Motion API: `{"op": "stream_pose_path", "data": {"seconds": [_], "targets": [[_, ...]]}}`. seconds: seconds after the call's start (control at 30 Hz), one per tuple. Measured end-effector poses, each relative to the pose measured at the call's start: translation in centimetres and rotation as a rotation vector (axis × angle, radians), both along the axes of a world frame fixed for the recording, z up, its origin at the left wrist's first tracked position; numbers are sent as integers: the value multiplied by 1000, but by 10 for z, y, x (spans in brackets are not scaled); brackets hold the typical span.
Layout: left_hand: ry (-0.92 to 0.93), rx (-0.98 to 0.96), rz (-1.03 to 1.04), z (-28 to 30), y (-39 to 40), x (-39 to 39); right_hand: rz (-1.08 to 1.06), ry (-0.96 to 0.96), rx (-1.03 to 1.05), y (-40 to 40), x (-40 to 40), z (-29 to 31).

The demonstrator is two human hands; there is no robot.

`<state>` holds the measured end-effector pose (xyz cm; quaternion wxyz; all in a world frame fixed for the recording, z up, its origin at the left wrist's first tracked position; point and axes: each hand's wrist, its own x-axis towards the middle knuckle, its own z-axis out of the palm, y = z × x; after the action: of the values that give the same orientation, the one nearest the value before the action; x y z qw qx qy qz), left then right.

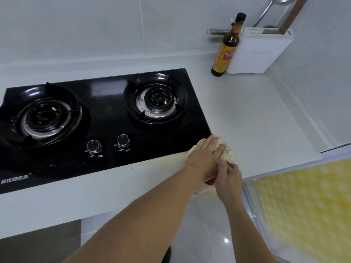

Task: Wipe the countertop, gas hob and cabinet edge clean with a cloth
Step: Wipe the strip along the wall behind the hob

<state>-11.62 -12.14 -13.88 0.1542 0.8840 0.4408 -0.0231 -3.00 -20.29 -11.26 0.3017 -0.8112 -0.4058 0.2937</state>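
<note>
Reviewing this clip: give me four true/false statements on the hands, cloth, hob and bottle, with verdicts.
1. The left hand presses flat on the cloth. True.
2. The cloth lies on the left burner. False: it is on the countertop, at the hob's front right corner.
3. The bottle stands beside a white holder. True.
4. The right hand hangs idle. False: it pinches the cloth.

hob (106, 103) black | cloth (227, 152) cream | countertop (256, 120) white | bottle label (224, 56) yellow

Cream cloth (227, 151) bunched on countertop (256, 120) beside hob (106, 118).
</note>
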Motion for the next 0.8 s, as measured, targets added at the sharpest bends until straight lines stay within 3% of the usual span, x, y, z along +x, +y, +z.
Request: {"op": "stream_pose_path", "data": {"seconds": [0.2,0.47,0.67,0.8], "targets": [[-85,32,84,-5,-28,-82,111,141,-64,-18,-57,17],[-35,83,130,1,-80,-242,363,320,-228,-49,-181,53],[24,63,151,3,-106,-339,512,285,-273,-65,-263,45],[9,54,136,0,-107,-350,479,288,-277,-69,-276,38]]}}
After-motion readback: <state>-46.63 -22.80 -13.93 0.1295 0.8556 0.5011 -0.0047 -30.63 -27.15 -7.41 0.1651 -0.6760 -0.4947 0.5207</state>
